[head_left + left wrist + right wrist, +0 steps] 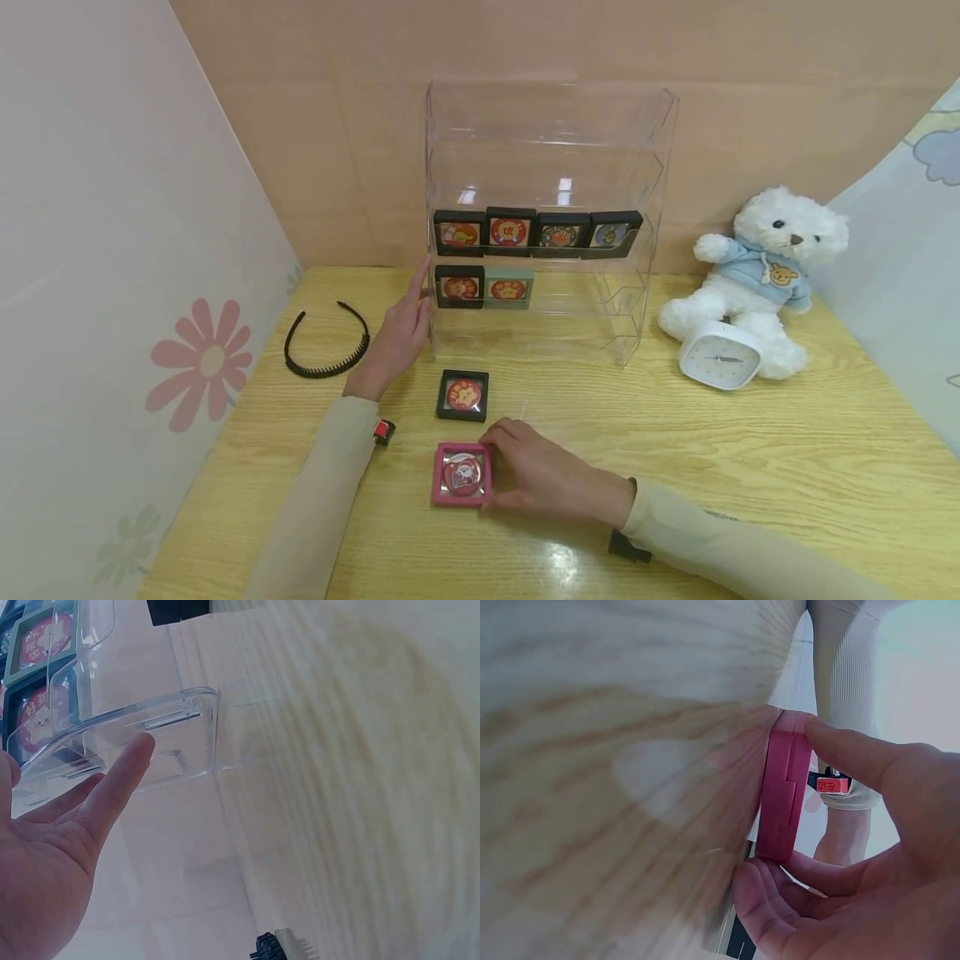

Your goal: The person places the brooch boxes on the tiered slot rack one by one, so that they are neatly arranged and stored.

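Note:
My right hand (551, 473) pinches a pink square display case (462, 475) by its edges, thumb on the near side and fingers on the far side. Under the case's clear window is a red-and-white round badge. In the right wrist view the pink case (784, 787) sits close to the tabletop. My left hand (397, 337), fingers extended, rests against the left side of a clear acrylic tiered rack (555, 333). Behind the pink case, a black square case (463, 395) with a red badge lies flat on the table.
Four-slot row aside, several black cases (512, 232) fill an upper tier; below them stand a black case (459, 287) and a green case (508, 288). A black headband (327, 369) lies left. Right of the rack are a white teddy bear (765, 258) and a white clock (720, 357).

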Motion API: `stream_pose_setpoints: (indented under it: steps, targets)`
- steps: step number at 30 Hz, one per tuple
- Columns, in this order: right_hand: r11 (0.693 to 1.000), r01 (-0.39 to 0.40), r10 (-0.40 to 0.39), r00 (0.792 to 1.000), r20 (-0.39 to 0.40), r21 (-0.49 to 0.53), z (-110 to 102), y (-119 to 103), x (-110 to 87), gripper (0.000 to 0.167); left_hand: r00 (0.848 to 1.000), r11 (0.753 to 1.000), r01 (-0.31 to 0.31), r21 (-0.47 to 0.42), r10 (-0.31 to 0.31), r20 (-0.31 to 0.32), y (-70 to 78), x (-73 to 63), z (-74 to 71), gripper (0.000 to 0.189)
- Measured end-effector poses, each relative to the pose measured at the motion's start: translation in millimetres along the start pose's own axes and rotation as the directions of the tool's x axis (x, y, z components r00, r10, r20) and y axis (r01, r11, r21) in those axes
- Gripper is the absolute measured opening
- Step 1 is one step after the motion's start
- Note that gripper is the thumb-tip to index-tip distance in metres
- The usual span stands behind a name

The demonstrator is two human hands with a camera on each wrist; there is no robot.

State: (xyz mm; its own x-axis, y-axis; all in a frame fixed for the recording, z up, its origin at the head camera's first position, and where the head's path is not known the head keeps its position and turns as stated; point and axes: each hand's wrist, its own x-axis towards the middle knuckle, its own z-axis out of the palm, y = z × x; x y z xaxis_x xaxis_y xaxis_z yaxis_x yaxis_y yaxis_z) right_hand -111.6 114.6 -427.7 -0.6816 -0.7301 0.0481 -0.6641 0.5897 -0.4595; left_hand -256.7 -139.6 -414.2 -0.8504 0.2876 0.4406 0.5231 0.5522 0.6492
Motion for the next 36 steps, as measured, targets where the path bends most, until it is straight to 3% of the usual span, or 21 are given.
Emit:
stream_pose_setpoints:
  steps: [8, 21, 31, 36]
  targets:
    - [0.985, -0.074, 0.065, 0.996, 0.062, 0.154, -2.8, -1.1, -1.2, 0.073, 1.000, 1.000, 0.001, -0.001, -0.001, 0.001, -1.1, -0.2, 0.1, 0.064]
    - [0.951, -0.014, 0.008, 1.000, 0.024, 0.309, -0.7, 0.6, -0.9, 0.069, 1.000, 1.000, 0.009, -0.002, -0.009, 0.007, -0.9, -0.1, 0.3, 0.063]
    - [0.929, 0.063, -0.037, 0.996, -0.077, 0.365, -3.3, 2.6, -1.3, 0.040, 1.000, 1.000, 0.014, 0.002, -0.014, 0.005, 0.2, -0.4, -0.1, 0.065]
    - [0.937, 0.125, -0.074, 0.984, -0.162, 0.328, -5.3, 3.4, -1.3, 0.024, 1.000, 1.000, 0.020, -0.005, -0.020, 0.009, 0.2, -0.5, -0.3, 0.065]
